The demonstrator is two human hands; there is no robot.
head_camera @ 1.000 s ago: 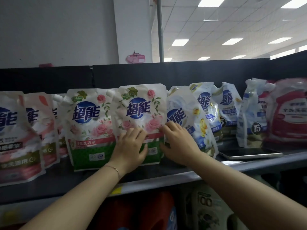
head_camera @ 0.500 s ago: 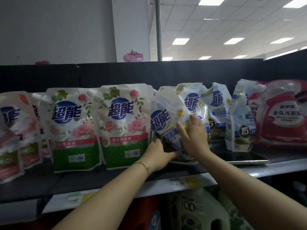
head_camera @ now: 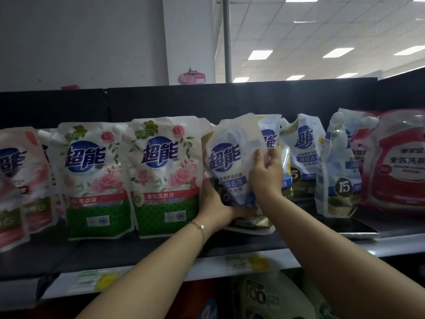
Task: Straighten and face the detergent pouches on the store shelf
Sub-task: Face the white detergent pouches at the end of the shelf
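Note:
A row of detergent pouches stands on a dark store shelf (head_camera: 128,252). Two rose-and-green pouches (head_camera: 92,180) (head_camera: 165,178) face forward left of centre. A white-and-blue pouch (head_camera: 230,157) leans tilted in the middle. My left hand (head_camera: 213,206) grips its lower left edge, fingers curled under the base. My right hand (head_camera: 266,171) holds its right edge, thumb on the front. More white-and-blue pouches (head_camera: 305,148) (head_camera: 338,166) stand crooked to the right, partly behind my right hand.
Pink-and-white pouches (head_camera: 18,180) fill the left end; red pouches (head_camera: 400,162) stand at the far right. A black back panel (head_camera: 230,100) rises behind the row. Price tags (head_camera: 248,261) line the shelf lip. Large jugs (head_camera: 264,298) sit on the shelf below.
Both hands left the right rose pouch and moved to the white-and-blue pouch. They have pulled it more upright, and its front now faces me.

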